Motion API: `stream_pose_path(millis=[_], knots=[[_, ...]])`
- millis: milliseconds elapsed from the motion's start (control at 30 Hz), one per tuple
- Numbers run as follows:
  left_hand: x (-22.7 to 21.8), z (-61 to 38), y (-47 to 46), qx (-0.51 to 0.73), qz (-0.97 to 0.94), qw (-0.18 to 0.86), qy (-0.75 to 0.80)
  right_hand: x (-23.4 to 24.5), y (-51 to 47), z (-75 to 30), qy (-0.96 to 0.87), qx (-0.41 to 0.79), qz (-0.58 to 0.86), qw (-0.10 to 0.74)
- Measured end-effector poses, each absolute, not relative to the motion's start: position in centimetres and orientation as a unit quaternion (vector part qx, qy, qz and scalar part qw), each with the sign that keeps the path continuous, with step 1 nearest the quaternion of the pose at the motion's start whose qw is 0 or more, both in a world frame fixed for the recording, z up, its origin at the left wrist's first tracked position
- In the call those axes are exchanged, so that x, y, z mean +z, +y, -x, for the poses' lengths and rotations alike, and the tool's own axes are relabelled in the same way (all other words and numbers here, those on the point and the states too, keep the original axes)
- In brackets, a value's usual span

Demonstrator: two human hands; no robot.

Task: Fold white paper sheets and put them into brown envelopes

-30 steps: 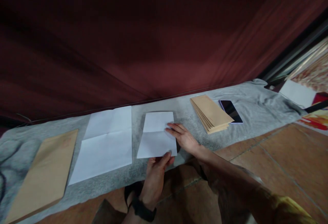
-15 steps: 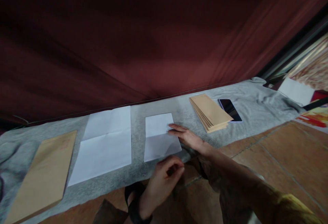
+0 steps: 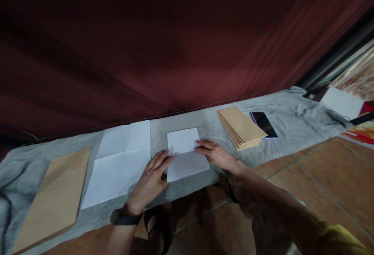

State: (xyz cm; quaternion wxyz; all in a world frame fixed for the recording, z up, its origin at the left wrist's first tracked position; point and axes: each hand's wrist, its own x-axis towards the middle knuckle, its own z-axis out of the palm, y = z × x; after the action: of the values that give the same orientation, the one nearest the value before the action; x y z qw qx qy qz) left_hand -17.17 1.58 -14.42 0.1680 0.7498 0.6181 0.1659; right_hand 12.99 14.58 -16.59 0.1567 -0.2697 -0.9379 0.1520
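A creased white sheet of paper (image 3: 187, 166) lies in front of me on a grey cloth (image 3: 159, 130), one fold line running across its middle. My left hand (image 3: 152, 177) has its fingers stretched out, the tips at the sheet's left edge. On the opposite edge rest the fingertips of my right hand (image 3: 214, 153), its fingers extended too. Left of these is a larger creased white sheet (image 3: 119, 169), partly covered by my left hand. To the right sits a fanned stack of brown envelopes (image 3: 241, 126).
A large brown envelope (image 3: 55, 192) is at the far left. Beside the envelope stack lies a dark-screened phone (image 3: 264, 124). A dark red curtain (image 3: 175, 52) hangs behind the cloth. Brown floor tiles (image 3: 315, 169) show along the near side.
My left hand has moved from below the small sheet, fingers curled, to its left edge with fingers extended. My right hand has stayed at the right edge.
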Motion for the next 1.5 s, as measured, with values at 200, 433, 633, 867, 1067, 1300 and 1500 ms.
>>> stream_pose_path(millis=[200, 433, 633, 867, 1067, 1300, 1500], knots=[[-14.0, 15.9, 3.6, 0.179, -0.756, 0.137, 0.614, -16.7, 14.5, -13.1, -0.931, 0.158, 0.284, 0.166], [-12.8, 14.1, 2.2, 0.13, -0.764, 0.142, 0.615, -15.6, 14.3, -13.6, -0.931, 0.173, 0.287, 0.145], [-13.3, 13.4, 1.3, 0.161, -0.749, 0.163, 0.622, -15.5, 14.4, -14.0, -0.931, 0.174, 0.289, 0.138], [-13.8, 14.0, 2.3, 0.229, -0.684, 0.208, 0.661, -15.9, 14.6, -13.3, -0.916, 0.173, 0.329, 0.147], [-14.2, 14.0, 3.8, 0.267, -0.598, 0.24, 0.716, -16.5, 15.0, -12.6, -0.895, 0.174, 0.365, 0.187], [-14.2, 14.5, 4.4, 0.259, -0.545, 0.288, 0.744, -17.1, 15.0, -11.8, -0.869, 0.208, 0.397, 0.21], [-14.2, 13.8, 4.5, 0.202, -0.545, 0.231, 0.78, -17.4, 14.2, -11.4, -0.863, 0.148, 0.439, 0.201]])
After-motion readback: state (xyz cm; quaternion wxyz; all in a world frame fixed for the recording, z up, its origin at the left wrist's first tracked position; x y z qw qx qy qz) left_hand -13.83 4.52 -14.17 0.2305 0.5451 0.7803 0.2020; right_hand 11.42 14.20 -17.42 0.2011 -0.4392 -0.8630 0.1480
